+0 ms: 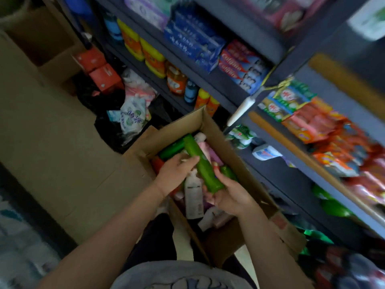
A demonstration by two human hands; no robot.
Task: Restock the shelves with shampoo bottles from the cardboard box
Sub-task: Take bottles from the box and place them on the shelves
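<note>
A green shampoo bottle (201, 163) lies slantwise above the open cardboard box (239, 163), held at both ends: the left hand (177, 174) curls its fingers over the bottle's middle from the left, and the right hand (230, 195) cups the near, lower end with fingers wrapped under it. Beneath it the box is packed with more bottles lying flat, among them a second green bottle (171, 150), a white bottle (193, 195) with a dark label band, and pink and red ones that are partly covered by the hands and hard to tell apart. The box's far flap stands up toward the dark shelves (245, 101) just beyond it. On those shelves stand yellow-and-orange bottles (153, 57) in a row, blue packets (193, 42) stacked above, and red-and-white toothpaste cartons (241, 65) beside them; further right, orange and red snack-like packets (325, 130) crowd a shelf, their print too blurred to read. A white tube-like object (240, 110) hangs by the shelf post, tied with yellow cord. To the left, large plain cardboard cartons (52, 126) stand on the floor, with red boxes (100, 71) and plastic-wrapped goods (133, 115) heaped between them and the shelves. The picture's edges are smeared, and the lower right goods are indistinct.
</note>
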